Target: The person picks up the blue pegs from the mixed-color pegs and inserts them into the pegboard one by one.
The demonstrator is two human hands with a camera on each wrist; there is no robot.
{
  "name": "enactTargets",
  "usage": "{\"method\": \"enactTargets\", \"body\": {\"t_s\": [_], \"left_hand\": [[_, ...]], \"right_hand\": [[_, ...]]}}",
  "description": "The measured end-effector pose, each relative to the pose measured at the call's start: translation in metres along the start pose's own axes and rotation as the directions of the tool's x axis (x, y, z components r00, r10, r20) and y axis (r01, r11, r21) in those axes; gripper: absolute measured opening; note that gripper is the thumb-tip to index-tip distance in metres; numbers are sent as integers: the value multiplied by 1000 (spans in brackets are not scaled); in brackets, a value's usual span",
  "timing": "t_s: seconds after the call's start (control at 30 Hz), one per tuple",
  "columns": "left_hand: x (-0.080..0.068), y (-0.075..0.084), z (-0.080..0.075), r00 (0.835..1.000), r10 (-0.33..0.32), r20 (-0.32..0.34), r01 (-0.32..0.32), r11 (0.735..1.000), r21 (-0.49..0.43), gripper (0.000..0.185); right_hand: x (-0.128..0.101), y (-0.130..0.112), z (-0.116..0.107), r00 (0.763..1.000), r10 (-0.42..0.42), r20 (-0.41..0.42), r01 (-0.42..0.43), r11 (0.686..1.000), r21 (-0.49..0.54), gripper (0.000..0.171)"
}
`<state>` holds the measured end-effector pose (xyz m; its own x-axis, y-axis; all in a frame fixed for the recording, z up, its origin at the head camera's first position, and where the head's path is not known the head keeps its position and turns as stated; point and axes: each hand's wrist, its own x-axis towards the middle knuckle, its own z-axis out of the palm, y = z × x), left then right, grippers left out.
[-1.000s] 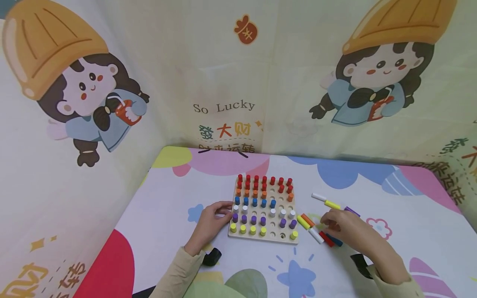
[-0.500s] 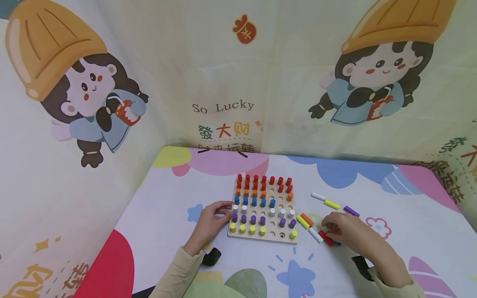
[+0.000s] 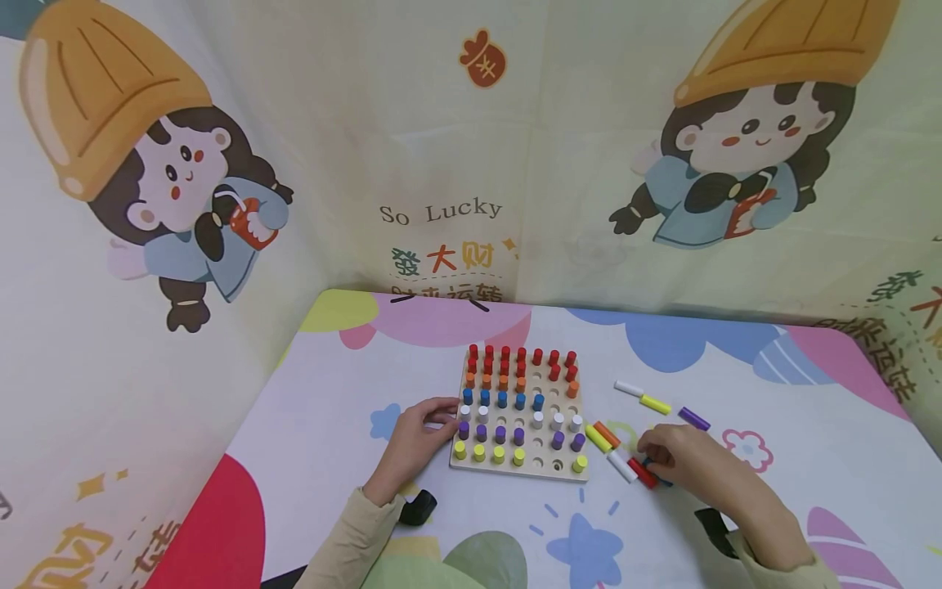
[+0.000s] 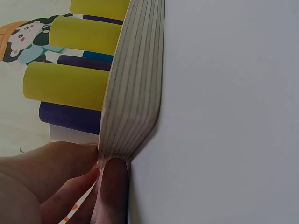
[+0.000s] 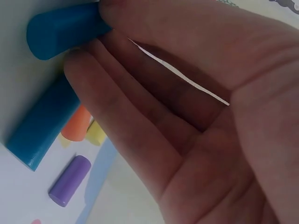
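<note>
A wooden pegboard point(image 3: 508, 468) holds rows of red, orange, blue, white, purple and yellow pegs, with some bare holes toward its right. At its left edge, my left hand point(image 3: 418, 442) grips the board; in the left wrist view, thumb and fingers lie on either side of the wooden edge point(image 4: 133, 79). My right hand point(image 3: 688, 458) is low over the loose pegs right of the board. Its thumb and fingertips pinch a blue peg point(image 5: 65, 30), as the right wrist view shows. A second blue peg point(image 5: 44, 123) lies just under the fingers.
Beside the right hand lie loose pegs: orange point(image 3: 607, 433), yellow point(image 3: 598, 438), white point(image 3: 622, 466) and red point(image 3: 643, 473). Farther back are a white peg point(image 3: 629, 388), a yellow peg point(image 3: 655, 405) and a purple peg point(image 3: 694, 418). A printed curtain point(image 3: 574, 180) stands behind the table.
The right hand has lowered slightly toward me over the blue pegs, and a blue peg now shows at its fingertips. My left hand and the board have stayed in place.
</note>
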<state>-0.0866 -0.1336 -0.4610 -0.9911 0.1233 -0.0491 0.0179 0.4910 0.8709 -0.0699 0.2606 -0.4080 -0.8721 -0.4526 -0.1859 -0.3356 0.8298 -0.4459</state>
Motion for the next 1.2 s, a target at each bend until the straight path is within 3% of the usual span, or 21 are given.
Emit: {"method": "enactTargets", "body": {"t_s": [0.3, 0.63, 0.83, 1.2], "left_hand": [[0, 1, 0, 1000, -14, 5, 14, 1000, 2, 34], [1, 0, 1, 1000, -19, 7, 19, 1000, -3, 34], [1, -1, 1, 1000, -5, 6, 5, 1000, -8, 34], [2, -1, 0, 1000, -12, 4, 12, 1000, -8, 34]], "right_hand": [[0, 0, 0, 1000, -15, 9, 15, 1000, 3, 13], [2, -1, -1, 998, -48, -48, 45, 997, -66, 13], [3, -1, -2, 990, -114, -80, 108, 991, -76, 14], [11, -8, -7, 979, -150, -136, 141, 987, -72, 15]]}}
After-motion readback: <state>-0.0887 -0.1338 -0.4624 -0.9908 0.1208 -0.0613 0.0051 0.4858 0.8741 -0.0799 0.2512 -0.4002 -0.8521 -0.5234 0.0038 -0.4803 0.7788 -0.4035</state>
